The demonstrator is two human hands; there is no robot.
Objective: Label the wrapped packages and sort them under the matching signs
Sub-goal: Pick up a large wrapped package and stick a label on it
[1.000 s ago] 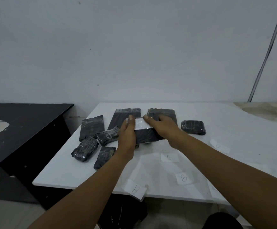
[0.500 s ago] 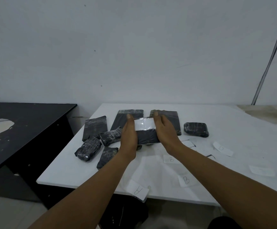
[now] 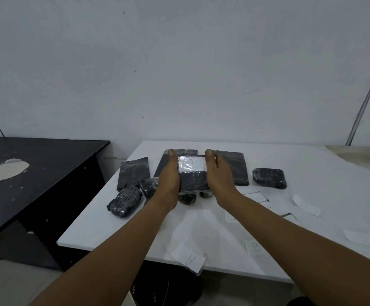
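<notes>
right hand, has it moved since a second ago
Yes. The right hand swung off the labelled package, where it lay across the top, to its right edge, toward the small package that stayed put.

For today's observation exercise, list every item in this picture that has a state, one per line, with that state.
Black wrapped package with white label: held up between both hands.
Left hand: grips the package's left side.
Right hand: grips its right side.
Small black rounded bundle: lying unlabelled on the white table.
White paper slip marked B: lying flat, face up.
</notes>
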